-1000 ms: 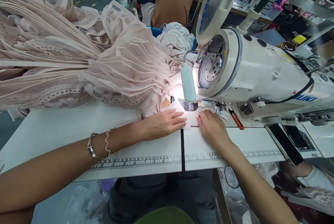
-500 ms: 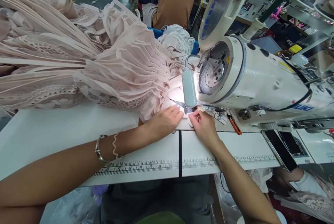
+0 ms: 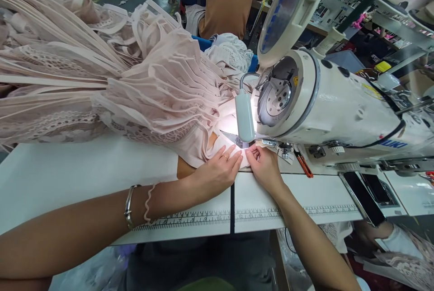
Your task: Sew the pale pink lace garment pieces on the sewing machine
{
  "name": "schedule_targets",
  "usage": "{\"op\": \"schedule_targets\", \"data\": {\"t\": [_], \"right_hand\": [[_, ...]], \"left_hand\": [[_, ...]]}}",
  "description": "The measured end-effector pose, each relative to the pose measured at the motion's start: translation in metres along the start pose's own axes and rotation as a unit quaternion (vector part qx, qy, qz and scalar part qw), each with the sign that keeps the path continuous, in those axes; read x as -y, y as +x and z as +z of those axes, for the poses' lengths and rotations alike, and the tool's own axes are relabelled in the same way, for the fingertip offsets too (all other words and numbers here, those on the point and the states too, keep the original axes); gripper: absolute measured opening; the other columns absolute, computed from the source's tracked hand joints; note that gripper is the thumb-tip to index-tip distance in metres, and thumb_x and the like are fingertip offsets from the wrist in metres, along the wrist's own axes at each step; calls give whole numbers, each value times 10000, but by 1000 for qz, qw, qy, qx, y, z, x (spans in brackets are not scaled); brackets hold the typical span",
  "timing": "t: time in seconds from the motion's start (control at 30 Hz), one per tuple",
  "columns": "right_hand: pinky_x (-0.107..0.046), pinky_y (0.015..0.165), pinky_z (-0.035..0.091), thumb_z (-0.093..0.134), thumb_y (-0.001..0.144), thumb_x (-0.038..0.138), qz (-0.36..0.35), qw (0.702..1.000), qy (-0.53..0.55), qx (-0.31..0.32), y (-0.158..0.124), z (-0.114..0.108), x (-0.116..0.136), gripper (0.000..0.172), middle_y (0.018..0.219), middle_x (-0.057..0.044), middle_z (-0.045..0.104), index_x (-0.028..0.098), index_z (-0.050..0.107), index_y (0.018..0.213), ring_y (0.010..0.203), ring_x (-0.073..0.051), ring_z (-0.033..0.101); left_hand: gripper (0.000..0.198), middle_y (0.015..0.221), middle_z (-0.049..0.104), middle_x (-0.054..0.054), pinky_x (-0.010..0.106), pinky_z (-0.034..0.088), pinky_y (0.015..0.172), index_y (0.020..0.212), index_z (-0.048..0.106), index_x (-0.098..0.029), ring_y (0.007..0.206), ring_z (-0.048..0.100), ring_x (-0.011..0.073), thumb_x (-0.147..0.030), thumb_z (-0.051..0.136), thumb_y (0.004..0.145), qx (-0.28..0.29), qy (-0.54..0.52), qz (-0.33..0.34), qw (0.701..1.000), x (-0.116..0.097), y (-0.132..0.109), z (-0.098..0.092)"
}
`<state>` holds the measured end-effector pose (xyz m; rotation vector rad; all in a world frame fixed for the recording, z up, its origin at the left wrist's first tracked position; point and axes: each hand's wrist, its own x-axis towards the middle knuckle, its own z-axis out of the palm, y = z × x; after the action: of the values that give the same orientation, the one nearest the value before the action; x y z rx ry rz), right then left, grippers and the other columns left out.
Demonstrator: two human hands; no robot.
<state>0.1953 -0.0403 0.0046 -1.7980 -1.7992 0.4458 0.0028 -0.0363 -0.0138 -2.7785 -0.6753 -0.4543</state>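
Note:
My left hand [image 3: 222, 169] lies on the pale pink fabric [image 3: 198, 148] in front of the sewing machine [image 3: 342, 101], fingers stretched out and slightly apart. Thumb and fingers of my right hand [image 3: 266, 164] are closed in a pinch on the edge of the same fabric, just right of the left fingertips. Both hands are close to the needle area, which the small pale-green lamp [image 3: 244, 117] partly hides. A large gathered pile of pink garments [image 3: 162, 78] with lace and straps spreads to the left, joined to or touching the piece under my hands.
Orange-handled snips [image 3: 303, 163] lie right of my right hand. A phone [image 3: 362, 197] rests farther right. A printed ruler [image 3: 193, 221] runs along the table's front edge. A magnifier [image 3: 285, 11] stands above the machine head. Another person [image 3: 226, 2] is beyond the table.
My left hand has moved slightly down and its fingers have straightened and fanned out on the fabric. More fabric shows flat beside it. My right hand stays pinched near the needle area.

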Motion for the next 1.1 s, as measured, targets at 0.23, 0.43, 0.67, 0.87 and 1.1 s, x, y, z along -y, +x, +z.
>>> {"op": "schedule_targets", "data": {"t": [0.23,0.43,0.67,0.87,1.1], "right_hand": [[-285,582,439,519,877,304,-14,1000,-12,-4,-2,1,-3,208,606,17,593,236,541,682,551,-156,524],[-347,815,531,494,980,278,-174,984,-34,-12,-13,-8,-16,228,943,-53,703,246,719,985,879,-206,641],[-377,898,493,444,989,142,-272,921,-278,-12,-21,-3,-1,289,1062,-134,699,142,677,1160,1006,-253,610],[-370,894,511,381,926,14,-274,914,-297,32,-10,-3,-15,474,1163,-125,709,176,638,1290,997,-233,646],[-388,847,550,369,840,-22,-223,939,-261,28,-6,1,-44,635,1106,-73,720,280,628,1334,994,-248,643]], "left_hand": [[383,1363,614,227,465,458,1081,1313,575,8,1267,604,317,-25,410,969,17,0,1,1000,-2,5,-1],[360,1315,634,227,427,406,1132,1292,552,3,1300,571,270,-17,394,969,-14,-33,-13,999,-4,6,9],[294,876,688,97,329,521,735,926,628,-94,800,647,196,44,369,926,-30,-9,-54,998,8,10,-7],[233,1016,715,164,385,503,918,1060,646,-19,964,663,233,9,454,930,-54,-8,6,999,3,14,-3],[376,1230,676,198,405,447,1049,1269,571,7,1150,636,247,-6,334,977,-22,-6,5,1000,1,12,4]]}}
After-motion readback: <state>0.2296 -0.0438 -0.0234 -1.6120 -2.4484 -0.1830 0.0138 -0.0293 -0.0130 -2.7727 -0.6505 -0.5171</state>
